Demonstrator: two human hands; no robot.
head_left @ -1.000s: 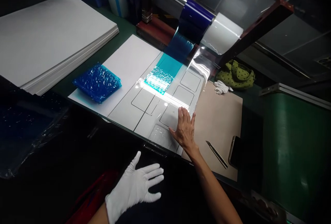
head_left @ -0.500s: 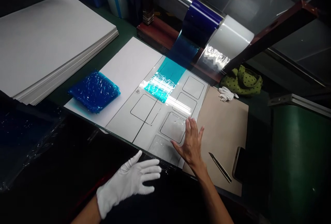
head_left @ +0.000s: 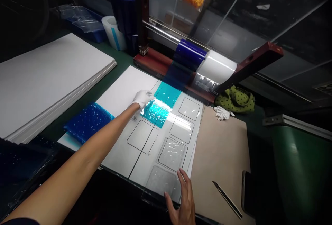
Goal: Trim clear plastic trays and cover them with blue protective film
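The left hand (head_left: 141,98), in a white cotton glove, reached far forward with its fingers together and flat, just at the edge of a crinkled teal plastic film (head_left: 157,112). That film ran down from a dark blue film roll (head_left: 190,53) onto a white board printed with black rounded-square outlines (head_left: 140,138). The bare right hand (head_left: 183,202) was spread at the board's near edge, beside a wrinkled clear plastic square (head_left: 162,181); whether its fingers touched it could not be told. A second clear square (head_left: 172,154) lay just ahead of that hand.

Well beyond the left hand, a blue tray (head_left: 97,36) held clear plastic bags (head_left: 80,22), beside a white tub with a blue stripe (head_left: 112,33). A crumpled blue film bundle (head_left: 88,121) lay just beyond the left forearm, on the board's end, with a stack of white boards (head_left: 52,79) past it on the green surface (head_left: 116,59). Right of the right hand, a tan cardboard sheet (head_left: 220,149) met the board's edge and carried a snap-off craft knife (head_left: 228,200).
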